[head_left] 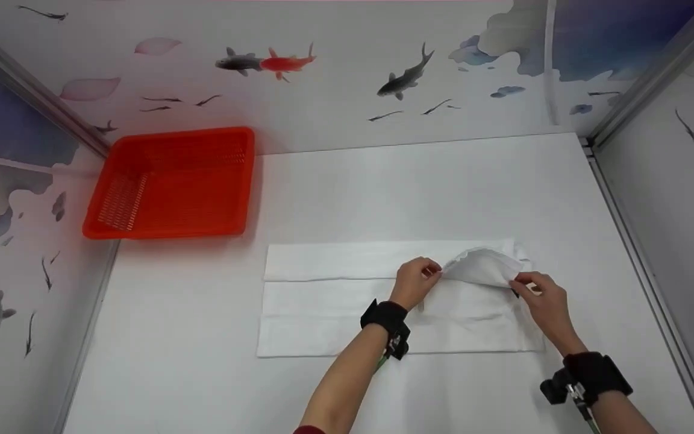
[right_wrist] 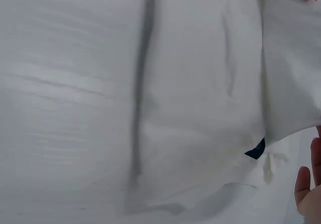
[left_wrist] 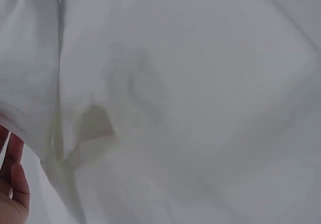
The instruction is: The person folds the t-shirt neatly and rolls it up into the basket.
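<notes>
A folded white cloth (head_left: 323,301) lies flat on the table in the head view, with two long creases running across it. My left hand (head_left: 416,282) pinches the near end of a raised flap (head_left: 484,267) on its right half. At the flap's other end, my right hand (head_left: 544,301) holds the edge between thumb and fingers. Between the hands the flap bows upward. A small dark patch (right_wrist: 256,148) shows beside the flap in the right wrist view. In the left wrist view, the cloth (left_wrist: 200,83) fills most of the picture and my left fingers (left_wrist: 20,184) appear at lower left.
A red plastic basket (head_left: 193,208) with perforated sides stands at the table's back left. White panels painted with fish (head_left: 404,78) enclose the table (head_left: 172,337) at the back and both sides. Metal rails (head_left: 642,241) run along the side edges.
</notes>
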